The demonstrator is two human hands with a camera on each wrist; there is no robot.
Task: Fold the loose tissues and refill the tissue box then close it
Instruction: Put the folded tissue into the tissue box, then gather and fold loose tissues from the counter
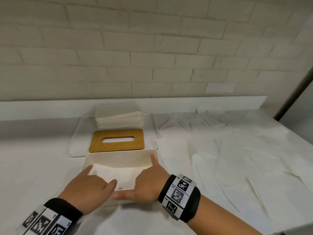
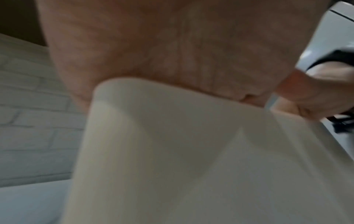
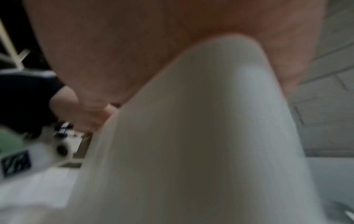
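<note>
Both hands sit at the near edge of the white worktop (image 1: 42, 167), over the open cream tissue box (image 1: 118, 159). The left hand (image 1: 88, 189) has its index finger straight along the box's left rim and thumb out, so that grip looks released; the other fingers are hidden. The right hand (image 1: 149, 182) points its index finger at the far right corner, thumb lying along the near wall, also loose. Tissue lies inside the box. The wrist views are blurry, mostly palm and box wall. Just behind the box lies the wooden lid (image 1: 116, 140), slot up, and behind that a stack of folded tissues (image 1: 118, 116). Loose tissues (image 1: 228, 150) sprawl across the right side. A white brick wall (image 1: 152, 48) closes the back.
</note>
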